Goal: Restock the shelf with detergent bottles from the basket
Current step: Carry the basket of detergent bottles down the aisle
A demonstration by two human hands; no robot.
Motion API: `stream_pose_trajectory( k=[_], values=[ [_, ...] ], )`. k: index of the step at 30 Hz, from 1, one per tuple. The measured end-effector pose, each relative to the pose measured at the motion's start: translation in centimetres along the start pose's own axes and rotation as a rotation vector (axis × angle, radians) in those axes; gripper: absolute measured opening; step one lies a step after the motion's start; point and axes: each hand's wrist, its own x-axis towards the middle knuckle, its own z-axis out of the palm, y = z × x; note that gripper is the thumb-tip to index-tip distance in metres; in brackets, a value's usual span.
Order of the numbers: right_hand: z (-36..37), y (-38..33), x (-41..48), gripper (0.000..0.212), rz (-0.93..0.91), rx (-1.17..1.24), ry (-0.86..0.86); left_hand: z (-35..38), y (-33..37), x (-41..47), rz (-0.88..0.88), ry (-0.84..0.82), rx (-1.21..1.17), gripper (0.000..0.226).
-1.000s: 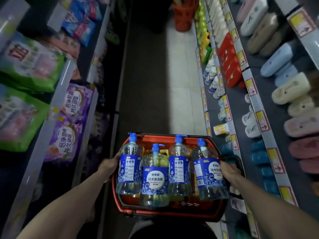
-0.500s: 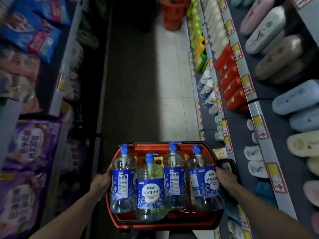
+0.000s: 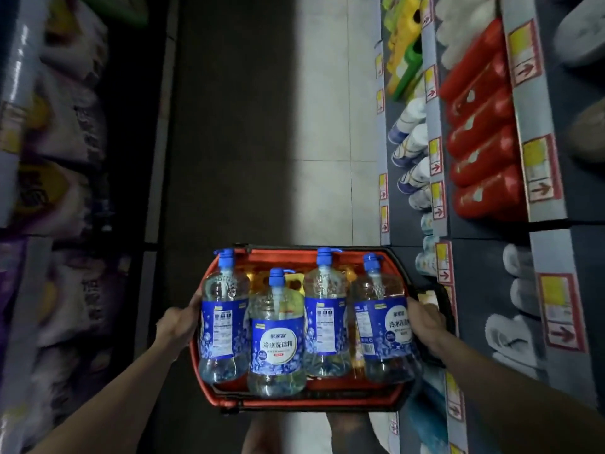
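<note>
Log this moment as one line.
left hand: holds basket left side | right hand: holds right side | bottles: four upright in basket

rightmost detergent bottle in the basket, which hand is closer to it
Right. The right hand holds the basket edge directly beside the rightmost bottle; the left hand holds the opposite edge, beyond the three other bottles.

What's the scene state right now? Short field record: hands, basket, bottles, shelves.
left hand: grips left side of shopping basket
right hand: grips basket's right side
shopping basket: red, carried above the aisle floor
detergent bottles: four, upright in basket, blue caps, blue labels, clear liquid
right shelves: red slippers, other slippers, price tags
left shelves: bagged goods, blurred
</note>
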Motion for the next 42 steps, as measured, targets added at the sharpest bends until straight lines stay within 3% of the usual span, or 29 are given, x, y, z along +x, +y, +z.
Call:
stream_pose_trajectory(
  k=[6, 17, 24, 33, 39, 42],
  values=[
    [0.8, -3.3, 6.7, 0.065, -0.032, -0.023, 0.022, 3.3, 3.5, 4.7, 0.008, -0.003, 0.006, 0.100],
    [3.1, -7.2, 15.9, 0.065, -0.021, -0.020, 0.055, 7.6, 9.5, 10.0, 0.085, -0.008, -0.011, 0.064],
    [4.5, -8.3, 19.1, 0.060, 0.005, -0.005, 0.065, 9.2, 12.3, 12.5, 0.118, -0.068, 0.029, 0.073],
    [5.8, -9.4, 21.3, 0.061, 0.050, 0.031, 0.090, 10.4, 12.8, 14.3, 0.168, -0.207, -0.079, 0.055],
    [5.6, -10.2, 20.8, 0.058, 0.085, 0.038, 0.040, 10.1, 11.9, 14.7, 0.068, -0.097, -0.061, 0.063],
    [5.5, -8.0, 24.5, 0.075, 0.100, 0.084, -0.005, 9.8, 11.7, 13.8, 0.072, -0.119, -0.070, 0.060]
  ],
)
